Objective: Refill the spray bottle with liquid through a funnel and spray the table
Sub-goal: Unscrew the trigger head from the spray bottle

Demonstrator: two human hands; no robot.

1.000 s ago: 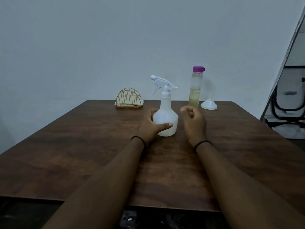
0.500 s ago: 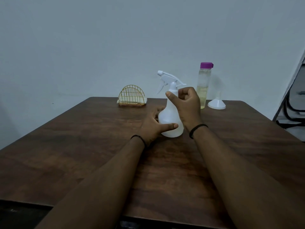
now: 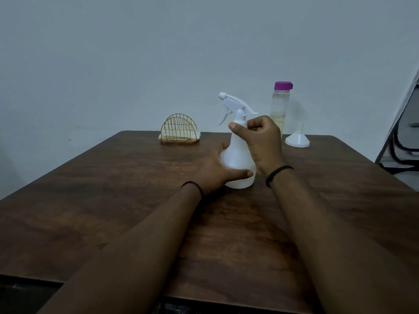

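Observation:
A white spray bottle (image 3: 237, 162) with its trigger head screwed on stands upright on the dark wooden table (image 3: 113, 189). My left hand (image 3: 217, 171) wraps the round base from the left, thumb across the front. My right hand (image 3: 260, 139) is closed around the bottle's neck just under the trigger head. Behind it stands a clear bottle (image 3: 280, 105) with a purple cap, about half full of yellowish liquid. A white funnel (image 3: 297, 139) rests wide end down to the right of that bottle.
A gold wire napkin holder (image 3: 179, 130) sits at the table's far edge, left of the spray bottle. A pale wall runs close behind the table. Dark chair frames (image 3: 401, 143) stand beyond the right edge.
My right hand rose from beside the spray bottle and closed around its neck. The left hand stayed on the base.

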